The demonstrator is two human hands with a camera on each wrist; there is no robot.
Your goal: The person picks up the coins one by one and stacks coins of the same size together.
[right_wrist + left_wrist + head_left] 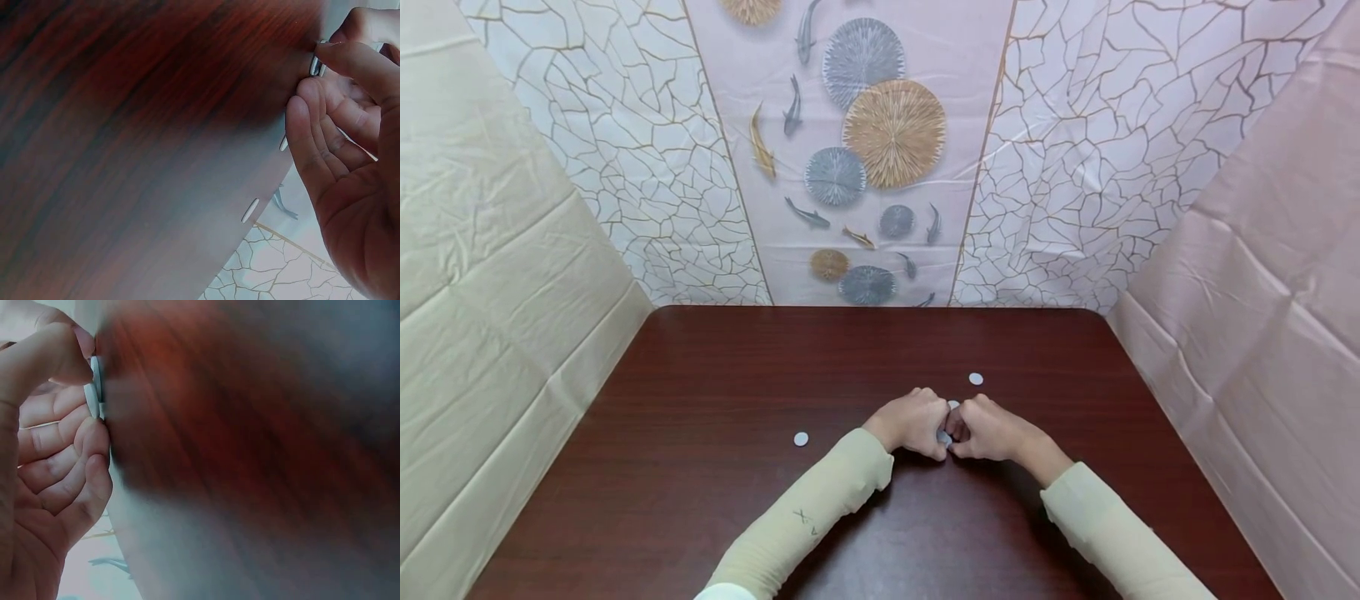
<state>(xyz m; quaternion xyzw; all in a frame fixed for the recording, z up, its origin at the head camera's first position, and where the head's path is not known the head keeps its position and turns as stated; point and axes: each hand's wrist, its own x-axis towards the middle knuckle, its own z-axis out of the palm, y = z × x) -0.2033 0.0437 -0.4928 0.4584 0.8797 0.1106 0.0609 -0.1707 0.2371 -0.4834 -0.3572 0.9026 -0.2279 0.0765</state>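
Observation:
Close together over the tabletop, my left hand (917, 423) and right hand (988, 429) nearly touch. Between them are small white round discs (944, 437), two of which overlap in the left wrist view. My left thumb and fingers pinch the nearer disc (92, 400); the other disc (96, 370) lies against it, toward the right hand. In the right wrist view, my right thumb and index finger pinch a disc (314, 64) by its edge. The fingers partly cover both discs. Just beyond the hands, another white disc (953, 405) is partly hidden.
One loose white disc (976, 378) lies behind the hands, and a further white disc (801, 439) is to the left of the left forearm. The dark reddish-brown table (715, 367) has patterned cloth (662, 167) hanging at its back and plain cloth along both sides.

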